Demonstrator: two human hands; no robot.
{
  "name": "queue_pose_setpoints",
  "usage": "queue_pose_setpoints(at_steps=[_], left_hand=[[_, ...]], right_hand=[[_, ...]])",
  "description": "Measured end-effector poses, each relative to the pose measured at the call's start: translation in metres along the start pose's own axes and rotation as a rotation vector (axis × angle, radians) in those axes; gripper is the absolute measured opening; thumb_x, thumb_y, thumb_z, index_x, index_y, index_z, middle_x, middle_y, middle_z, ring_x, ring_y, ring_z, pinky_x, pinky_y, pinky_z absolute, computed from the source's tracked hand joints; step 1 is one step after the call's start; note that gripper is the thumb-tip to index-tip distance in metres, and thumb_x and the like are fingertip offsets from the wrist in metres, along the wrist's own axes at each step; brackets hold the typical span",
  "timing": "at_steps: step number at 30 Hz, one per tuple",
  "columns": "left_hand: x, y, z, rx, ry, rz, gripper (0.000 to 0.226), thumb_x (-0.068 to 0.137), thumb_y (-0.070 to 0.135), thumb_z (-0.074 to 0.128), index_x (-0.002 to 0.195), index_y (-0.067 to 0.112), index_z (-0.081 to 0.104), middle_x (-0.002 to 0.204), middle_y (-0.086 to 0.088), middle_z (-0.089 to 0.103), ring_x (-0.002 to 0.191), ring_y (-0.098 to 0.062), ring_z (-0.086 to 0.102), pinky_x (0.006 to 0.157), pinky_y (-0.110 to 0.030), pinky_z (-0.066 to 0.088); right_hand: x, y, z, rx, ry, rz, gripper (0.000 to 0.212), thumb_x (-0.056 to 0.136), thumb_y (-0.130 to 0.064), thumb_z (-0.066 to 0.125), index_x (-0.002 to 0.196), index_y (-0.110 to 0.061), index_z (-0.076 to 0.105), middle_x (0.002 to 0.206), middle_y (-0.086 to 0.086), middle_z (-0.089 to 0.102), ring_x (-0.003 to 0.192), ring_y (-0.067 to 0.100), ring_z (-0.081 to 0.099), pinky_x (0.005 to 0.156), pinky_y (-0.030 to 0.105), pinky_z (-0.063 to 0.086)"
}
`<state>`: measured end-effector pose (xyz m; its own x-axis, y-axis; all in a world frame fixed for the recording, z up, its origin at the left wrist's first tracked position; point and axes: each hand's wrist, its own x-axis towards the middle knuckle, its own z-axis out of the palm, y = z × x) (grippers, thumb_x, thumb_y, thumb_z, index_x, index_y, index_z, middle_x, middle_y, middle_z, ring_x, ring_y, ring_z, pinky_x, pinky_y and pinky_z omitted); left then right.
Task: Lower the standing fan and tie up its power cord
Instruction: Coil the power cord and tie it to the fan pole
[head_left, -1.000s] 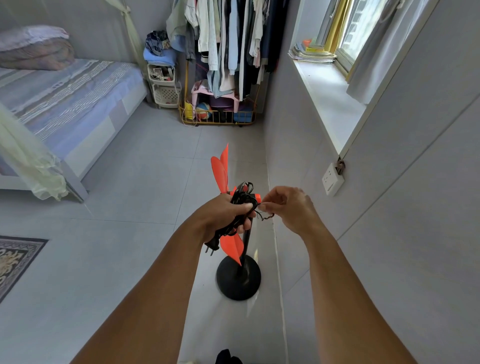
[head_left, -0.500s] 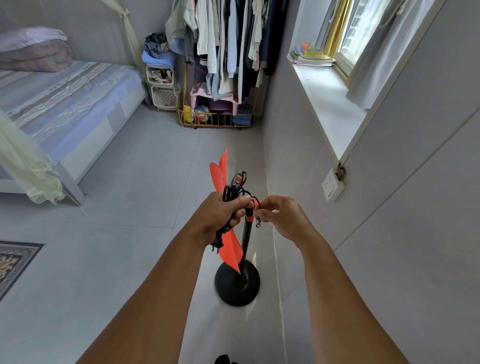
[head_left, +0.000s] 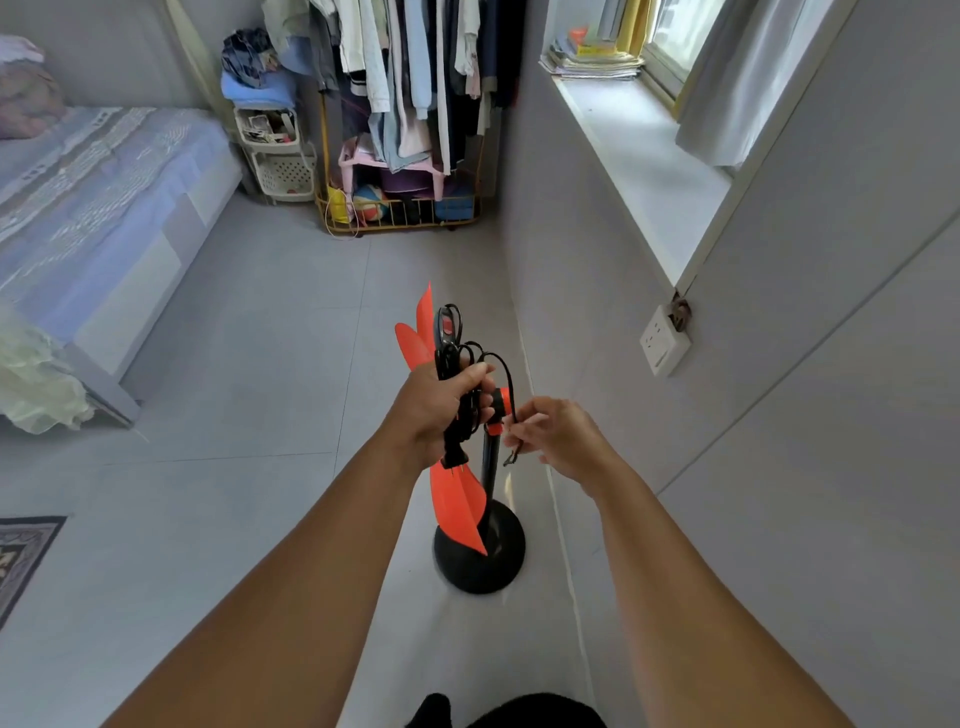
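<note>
Grey tiled floor (head_left: 249, 374). Standing fan's round black base (head_left: 480, 564) rests on it along the right wall edge; yellow wire clothes rack (head_left: 400, 221) and white basket shelf (head_left: 283, 171) stand at the far edge; patterned rug (head_left: 23, 556) lies at the left edge.

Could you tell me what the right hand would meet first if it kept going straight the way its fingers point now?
Most likely the orange collar on the fan pole. The right hand points left toward it, pinching a thin tie. Just beyond is the left hand gripping the bundled cord. Depth is uncertain.
</note>
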<state>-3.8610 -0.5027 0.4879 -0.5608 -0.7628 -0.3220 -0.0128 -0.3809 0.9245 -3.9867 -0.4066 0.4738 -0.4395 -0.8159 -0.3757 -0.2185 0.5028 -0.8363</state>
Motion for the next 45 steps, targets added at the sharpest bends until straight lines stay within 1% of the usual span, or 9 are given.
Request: queue_pose_setpoints(at_steps=[2, 6, 13, 19, 24, 30, 35, 40, 45], left_hand=[[0.018, -0.006, 0.009, 0.051, 0.04, -0.005, 0.013, 0.098, 0.011, 0.055, 0.093, 0.006, 0.065, 0.078, -0.005, 0.066, 0.067, -0.017, 0.061, 0.07, -0.036, 0.054], [0.049, -0.02, 0.024, 0.126, 0.125, -0.003, 0.012, 0.098, 0.013, 0.055, 0.089, 0.015, 0.063, 0.082, -0.003, 0.07, 0.061, -0.009, 0.066, 0.054, -0.024, 0.053], [0.097, -0.04, 0.051, 0.048, 0.192, -0.116, 0.017, 0.096, 0.017, 0.058, 0.111, 0.01, 0.061, 0.093, -0.01, 0.077, 0.092, -0.028, 0.075, 0.092, -0.053, 0.055], [0.107, -0.046, 0.052, 0.0, 0.161, -0.158, 0.011, 0.097, 0.014, 0.058, 0.106, 0.009, 0.059, 0.097, -0.015, 0.076, 0.096, -0.032, 0.073, 0.091, -0.051, 0.053], [0.118, -0.051, 0.057, 0.044, 0.128, -0.176, 0.009, 0.091, 0.006, 0.064, 0.098, 0.008, 0.068, 0.085, -0.011, 0.07, 0.077, -0.023, 0.069, 0.077, -0.04, 0.056], [0.122, -0.05, 0.054, 0.177, 0.127, -0.18, 0.019, 0.088, 0.002, 0.066, 0.107, 0.002, 0.07, 0.086, -0.009, 0.071, 0.086, -0.026, 0.068, 0.085, -0.041, 0.056], [0.124, -0.053, 0.047, 0.145, 0.244, -0.177, 0.014, 0.092, 0.002, 0.061, 0.105, 0.0, 0.067, 0.099, -0.021, 0.064, 0.088, -0.035, 0.065, 0.084, -0.055, 0.056], [0.121, -0.061, 0.046, 0.071, 0.329, -0.188, 0.019, 0.098, 0.009, 0.053, 0.115, 0.001, 0.055, 0.092, -0.013, 0.061, 0.051, -0.021, 0.07, 0.049, -0.028, 0.057], [0.125, -0.068, 0.043, 0.23, 0.347, -0.206, 0.021, 0.1, 0.017, 0.05, 0.117, 0.005, 0.049, 0.094, -0.009, 0.057, 0.049, -0.013, 0.062, 0.054, -0.027, 0.057]], right_hand=[[0.012, 0.006, -0.01, 0.119, -0.003, 0.018, 0.02, 0.095, -0.005, 0.057, 0.111, 0.007, 0.061, 0.094, 0.021, 0.07, 0.084, 0.03, 0.068, 0.058, 0.016, 0.05], [0.04, 0.015, -0.029, 0.145, 0.018, -0.022, 0.014, 0.094, -0.006, 0.06, 0.107, 0.001, 0.059, 0.081, 0.01, 0.068, 0.079, 0.033, 0.073, 0.073, 0.039, 0.057], [0.097, 0.023, -0.06, 0.1, -0.097, 0.01, 0.036, 0.086, -0.011, 0.072, 0.113, -0.007, 0.049, 0.09, 0.021, 0.068, 0.066, 0.026, 0.07, 0.063, 0.036, 0.059], [0.119, 0.028, -0.06, 0.146, -0.116, 0.146, 0.044, 0.081, -0.012, 0.078, 0.109, -0.009, 0.044, 0.109, 0.022, 0.067, 0.069, 0.027, 0.072, 0.065, 0.036, 0.062], [0.126, 0.035, -0.061, 0.258, -0.143, 0.172, 0.036, 0.082, -0.013, 0.076, 0.105, -0.006, 0.049, 0.079, 0.014, 0.072, 0.052, 0.017, 0.069, 0.057, 0.03, 0.06], [0.127, 0.048, -0.066, 0.324, -0.263, 0.186, 0.026, 0.083, -0.009, 0.075, 0.102, -0.008, 0.058, 0.093, 0.015, 0.073, 0.079, 0.021, 0.07, 0.087, 0.039, 0.057], [0.123, 0.06, -0.064, 0.105, -0.428, 0.18, 0.014, 0.085, -0.011, 0.072, 0.097, -0.016, 0.067, 0.101, 0.012, 0.075, 0.084, 0.012, 0.063, 0.074, 0.026, 0.043], [0.125, 0.074, -0.054, -0.009, -0.492, 0.145, 0.008, 0.092, -0.022, 0.065, 0.086, -0.018, 0.065, 0.09, 0.001, 0.068, 0.088, 0.012, 0.06, 0.08, 0.026, 0.047], [0.134, 0.081, -0.051, -0.082, -0.587, 0.199, 0.029, 0.089, -0.036, 0.066, 0.098, -0.009, 0.066, 0.091, -0.006, 0.072, 0.093, 0.004, 0.065, 0.079, 0.029, 0.054]])
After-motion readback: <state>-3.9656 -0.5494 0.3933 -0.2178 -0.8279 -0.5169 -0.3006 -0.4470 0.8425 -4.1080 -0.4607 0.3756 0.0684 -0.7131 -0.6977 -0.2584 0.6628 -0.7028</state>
